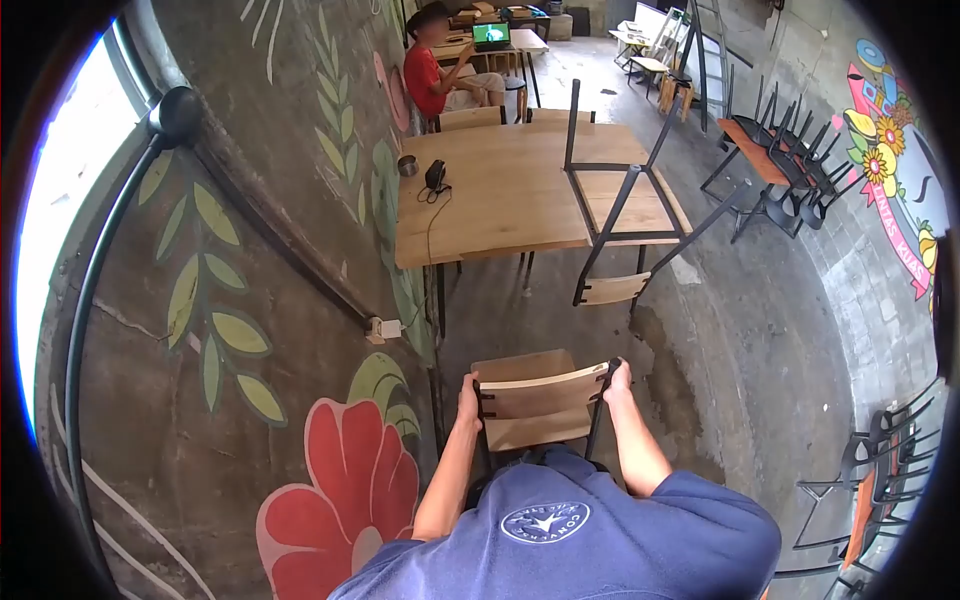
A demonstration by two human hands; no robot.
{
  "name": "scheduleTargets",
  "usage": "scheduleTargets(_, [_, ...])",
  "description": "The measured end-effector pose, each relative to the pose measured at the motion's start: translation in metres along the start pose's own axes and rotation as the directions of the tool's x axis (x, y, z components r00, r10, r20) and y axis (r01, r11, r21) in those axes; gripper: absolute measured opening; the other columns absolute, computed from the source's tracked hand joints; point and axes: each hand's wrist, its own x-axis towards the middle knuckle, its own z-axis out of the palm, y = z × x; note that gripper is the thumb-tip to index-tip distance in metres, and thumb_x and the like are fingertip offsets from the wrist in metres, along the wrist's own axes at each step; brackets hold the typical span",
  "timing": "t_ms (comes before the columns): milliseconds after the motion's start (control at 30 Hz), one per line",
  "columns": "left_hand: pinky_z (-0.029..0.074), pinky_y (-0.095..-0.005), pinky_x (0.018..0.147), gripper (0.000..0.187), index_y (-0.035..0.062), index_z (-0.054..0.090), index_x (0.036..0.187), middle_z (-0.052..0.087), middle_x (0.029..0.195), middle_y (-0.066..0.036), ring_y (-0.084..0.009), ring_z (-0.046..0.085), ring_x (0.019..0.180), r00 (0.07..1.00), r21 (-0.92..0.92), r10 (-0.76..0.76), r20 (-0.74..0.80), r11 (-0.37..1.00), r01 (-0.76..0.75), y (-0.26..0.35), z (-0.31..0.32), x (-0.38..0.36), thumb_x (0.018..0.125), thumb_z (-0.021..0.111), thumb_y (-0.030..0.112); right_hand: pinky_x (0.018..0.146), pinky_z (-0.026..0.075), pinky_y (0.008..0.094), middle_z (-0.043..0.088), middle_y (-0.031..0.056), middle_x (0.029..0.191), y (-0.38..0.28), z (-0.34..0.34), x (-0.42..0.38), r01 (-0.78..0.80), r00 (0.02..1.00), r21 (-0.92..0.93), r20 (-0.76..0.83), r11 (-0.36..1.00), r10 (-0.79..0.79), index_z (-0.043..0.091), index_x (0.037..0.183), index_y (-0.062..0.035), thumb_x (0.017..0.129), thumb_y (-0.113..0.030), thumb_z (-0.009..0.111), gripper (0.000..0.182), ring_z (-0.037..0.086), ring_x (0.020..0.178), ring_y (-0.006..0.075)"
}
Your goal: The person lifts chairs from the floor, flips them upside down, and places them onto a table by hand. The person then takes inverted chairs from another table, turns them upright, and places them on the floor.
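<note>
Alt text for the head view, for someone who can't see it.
Left hand and right hand grip a wooden chair by its backrest's sides. Ahead, an upturned chair rests on a table, with a seated person in red beyond; a flower-painted wall runs along the left.

Open floor (770,370) right of the chair (543,394), table (490,195) ahead — wall (300,345) close left

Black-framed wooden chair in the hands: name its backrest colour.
The curved backrest is light tan wood, showing best in the head view.
</note>
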Motion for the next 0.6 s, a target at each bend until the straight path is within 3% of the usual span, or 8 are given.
scheduleTargets(67, [0.039, -0.0507, 0.089, 0.064, 0.0058, 0.055, 0.116, 0.055, 0.115, -0.015, -0.0302, 0.052, 0.103, 0.994, -0.006, -0.083, 0.074, 0.996, 0.084, 0.003, 0.002, -0.010, 0.074, 0.051, 0.055, 0.063, 0.046, 0.0419, 0.054, 0.0039, 0.067, 0.002, -0.002, 0.006, -0.002, 1.000, 0.008, 0.006, 1.000, 0.002, 0.052, 0.071, -0.0145, 0.078, -0.033, 0.051, 0.020, 0.054, 0.065, 0.0231])
scheduleTargets(133, [0.020, -0.0624, 0.099, 0.082, 0.0063, 0.046, 0.129, 0.043, 0.134, -0.019, -0.0377, 0.037, 0.123, 0.984, 0.020, -0.143, 0.108, 0.990, 0.141, 0.009, 0.007, -0.020, 0.069, 0.050, 0.063, 0.063, 0.045, 0.0417, 0.054, 0.0041, 0.067, 0.000, 0.000, -0.002, 0.020, 1.000, 0.024, 0.006, 1.000, -0.020, 0.051, 0.071, -0.0144, 0.077, -0.034, 0.052, 0.021, 0.054, 0.065, 0.0233])
scheduleTargets(267, [0.013, -0.0589, 0.105, 0.083, 0.0098, 0.040, 0.136, 0.034, 0.141, -0.020, -0.0400, 0.026, 0.131, 0.967, -0.036, -0.252, 0.021, 0.967, 0.253, 0.015, 0.017, -0.030, 0.073, 0.048, 0.063, 0.062, 0.044, 0.0398, 0.054, 0.0051, 0.068, -0.006, -0.001, 0.003, -0.013, 0.993, -0.035, 0.119, 0.999, 0.017, 0.050, 0.068, -0.0147, 0.075, -0.038, 0.053, 0.024, 0.053, 0.065, 0.0243])
scheduleTargets(333, [-0.006, -0.0651, 0.102, 0.091, 0.0111, 0.028, 0.142, 0.017, 0.149, -0.020, -0.0445, 0.011, 0.135, 0.957, -0.208, -0.274, 0.091, 0.935, 0.288, 0.014, 0.018, -0.026, 0.072, 0.045, 0.066, 0.063, 0.043, 0.0406, 0.055, 0.0067, 0.069, -0.011, 0.002, -0.004, -0.062, 0.987, -0.077, 0.146, 0.995, 0.073, 0.051, 0.066, -0.0153, 0.072, -0.044, 0.054, 0.030, 0.052, 0.066, 0.0259])
scheduleTargets(467, [-0.003, -0.0687, 0.100, 0.089, 0.0119, 0.022, 0.144, 0.012, 0.150, -0.018, -0.0453, 0.013, 0.135, 0.905, -0.315, -0.389, 0.171, 0.849, 0.425, 0.003, 0.001, -0.006, 0.075, 0.042, 0.065, 0.064, 0.042, 0.0429, 0.057, 0.0072, 0.069, -0.019, 0.002, -0.015, -0.095, 0.977, -0.237, 0.166, 0.967, 0.136, 0.054, 0.066, -0.0162, 0.071, -0.052, 0.054, 0.036, 0.051, 0.068, 0.0266])
scheduleTargets(533, [0.007, -0.0720, 0.100, 0.086, 0.0114, 0.015, 0.145, 0.007, 0.150, -0.018, -0.0437, 0.003, 0.136, 0.907, -0.452, -0.368, 0.203, 0.787, 0.420, -0.002, 0.001, -0.010, 0.081, 0.038, 0.065, 0.079, 0.042, 0.0496, 0.062, 0.0115, 0.089, -0.026, 0.003, -0.027, -0.156, 0.959, -0.308, 0.181, 0.938, 0.219, 0.059, 0.083, -0.0136, 0.073, -0.059, 0.050, 0.048, 0.055, 0.085, 0.0309])
scheduleTargets(567, [0.007, -0.0720, 0.100, 0.086, 0.0114, 0.015, 0.145, 0.007, 0.150, -0.018, -0.0437, 0.003, 0.136, 0.907, -0.451, -0.365, 0.208, 0.788, 0.420, -0.003, 0.000, -0.011, 0.081, 0.038, 0.065, 0.079, 0.042, 0.0496, 0.062, 0.0115, 0.089, -0.030, 0.004, -0.033, -0.151, 0.960, -0.307, 0.182, 0.940, 0.214, 0.059, 0.083, -0.0136, 0.073, -0.059, 0.050, 0.048, 0.055, 0.085, 0.0309])
scheduleTargets(600, [0.011, -0.0736, 0.098, 0.085, 0.0121, 0.013, 0.145, 0.006, 0.150, -0.017, -0.0445, 0.003, 0.136, 0.919, -0.473, -0.320, 0.231, 0.788, 0.394, -0.002, 0.003, -0.018, 0.082, 0.038, 0.064, 0.085, 0.038, 0.0541, 0.060, 0.0132, 0.100, -0.039, 0.010, -0.057, -0.160, 0.964, -0.370, 0.140, 0.915, 0.225, 0.059, 0.094, -0.0115, 0.073, -0.060, 0.049, 0.054, 0.052, 0.095, 0.0340])
